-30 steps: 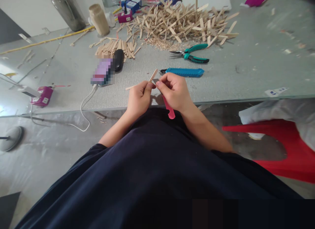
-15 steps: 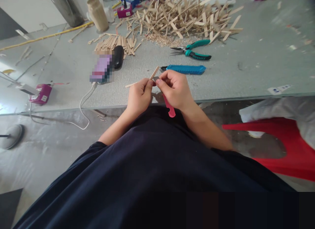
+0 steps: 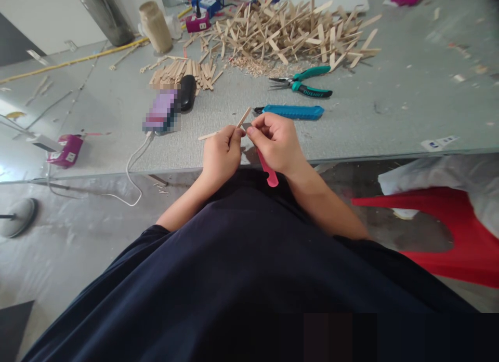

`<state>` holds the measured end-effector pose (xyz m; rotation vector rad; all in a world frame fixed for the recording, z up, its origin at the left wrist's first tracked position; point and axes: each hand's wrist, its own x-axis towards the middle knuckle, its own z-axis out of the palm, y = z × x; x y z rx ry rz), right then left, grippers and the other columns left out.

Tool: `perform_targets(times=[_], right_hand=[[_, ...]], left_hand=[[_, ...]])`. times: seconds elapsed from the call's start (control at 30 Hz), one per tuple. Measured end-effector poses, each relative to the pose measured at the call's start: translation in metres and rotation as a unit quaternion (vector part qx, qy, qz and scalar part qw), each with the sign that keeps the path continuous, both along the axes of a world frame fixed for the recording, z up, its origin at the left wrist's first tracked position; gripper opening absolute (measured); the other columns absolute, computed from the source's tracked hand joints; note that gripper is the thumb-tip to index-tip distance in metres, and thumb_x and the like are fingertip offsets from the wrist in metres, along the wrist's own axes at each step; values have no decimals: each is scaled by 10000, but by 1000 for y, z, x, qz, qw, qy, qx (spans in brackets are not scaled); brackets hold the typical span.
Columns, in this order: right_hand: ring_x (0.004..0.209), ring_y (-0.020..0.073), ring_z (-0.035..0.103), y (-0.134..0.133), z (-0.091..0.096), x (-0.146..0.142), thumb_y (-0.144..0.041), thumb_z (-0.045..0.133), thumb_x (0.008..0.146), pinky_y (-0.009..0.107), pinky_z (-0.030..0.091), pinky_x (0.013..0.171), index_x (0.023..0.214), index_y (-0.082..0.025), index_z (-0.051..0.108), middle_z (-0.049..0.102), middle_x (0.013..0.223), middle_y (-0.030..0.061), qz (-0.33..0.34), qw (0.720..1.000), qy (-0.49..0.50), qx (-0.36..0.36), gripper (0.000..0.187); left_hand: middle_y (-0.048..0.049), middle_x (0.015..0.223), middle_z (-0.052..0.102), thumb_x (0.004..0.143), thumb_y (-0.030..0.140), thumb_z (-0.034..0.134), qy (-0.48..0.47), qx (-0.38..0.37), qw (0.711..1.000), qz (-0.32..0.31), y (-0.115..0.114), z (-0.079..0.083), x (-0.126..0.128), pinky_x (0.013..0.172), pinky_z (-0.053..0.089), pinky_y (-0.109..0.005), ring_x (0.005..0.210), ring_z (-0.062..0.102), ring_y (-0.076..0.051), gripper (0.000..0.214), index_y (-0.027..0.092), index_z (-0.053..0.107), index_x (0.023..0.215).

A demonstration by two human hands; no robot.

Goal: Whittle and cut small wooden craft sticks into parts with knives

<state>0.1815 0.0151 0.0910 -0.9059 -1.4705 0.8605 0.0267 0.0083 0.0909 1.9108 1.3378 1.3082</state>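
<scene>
My left hand [image 3: 223,153] is closed around a wooden craft stick [image 3: 244,116], whose upper end slants up to the right past my thumb. In my right hand [image 3: 277,141] is a pink-handled knife [image 3: 268,171]. Its grey blade shows between my fingertips, close beside the stick; whether they touch I cannot tell. The handle's hooked end hangs below my palm. A second craft stick [image 3: 207,136] pokes out to the left of my left hand, partly hidden by it. Just beyond my right hand lies a blue utility knife [image 3: 293,111].
Green-handled pliers [image 3: 312,88] lie behind the utility knife, with a big heap of craft sticks [image 3: 288,35] and shavings beyond. A smaller pile of sticks [image 3: 177,71], a phone [image 3: 160,111] with a cable and a black case [image 3: 187,93] are at left. A red stool [image 3: 463,222] stands right.
Both hands keep their grip on the stick and the knife, nearly in the same place. The whole view has shifted slightly.
</scene>
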Motion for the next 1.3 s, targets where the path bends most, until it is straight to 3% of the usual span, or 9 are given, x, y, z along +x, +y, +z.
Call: perform_targets(times=[0.2, 0.33, 0.57, 0.73, 1.07, 1.3], right_hand=[[498, 92, 412, 2, -3, 0, -327, 732, 874, 279, 259, 461, 753, -229, 570, 512, 582, -35, -1, 1000, -3, -8, 226], [489, 88, 423, 2, -2, 1, -295, 721, 880, 264, 276, 458, 748, -224, 565, 513, 574, -40, -6, 1000, -12, -17, 216], [460, 106, 443, 5, 2, 4, -193, 670, 894, 283, 291, 462, 732, -238, 523, 510, 555, -47, 2, 998, -37, -49, 224], [456, 103, 425, 9, 3, 6, -143, 660, 895, 278, 313, 466, 711, -234, 523, 485, 540, -57, 10, 997, -44, -67, 247], [458, 77, 362, 4, 5, 5, -131, 672, 910, 245, 282, 446, 809, -201, 610, 461, 530, -72, 36, 996, -9, -78, 138], [449, 73, 380, 2, 6, 3, -132, 670, 903, 234, 288, 437, 820, -205, 597, 466, 537, -75, 43, 996, 19, -80, 132]], left_hand=[[41, 612, 499, 1059, 386, 519, 11, 12, 1000, -3, -1, -2, 0, 618, 244, -307, 573, 382, -99, 382, 211, 540, 721], [33, 621, 512, 1069, 377, 504, 62, 35, 997, 36, -2, -4, 2, 633, 226, -315, 577, 361, -106, 383, 212, 537, 725], [-85, 804, 760, 1126, 374, 372, 201, 80, 971, 97, -3, -14, 7, 648, 248, -320, 635, 574, -151, 430, 179, 702, 931], [-118, 879, 793, 1116, 303, 380, 252, 68, 960, 98, -4, -14, 9, 642, 236, -320, 680, 644, -176, 376, 156, 715, 1032], [-21, 712, 667, 1100, 391, 433, 100, 47, 991, 76, -1, -8, 2, 664, 305, -316, 634, 559, -146, 365, 207, 655, 876], [-16, 753, 718, 1091, 386, 470, 38, 27, 998, 43, 2, -7, -1, 683, 391, -292, 674, 608, -126, 357, 207, 665, 851]])
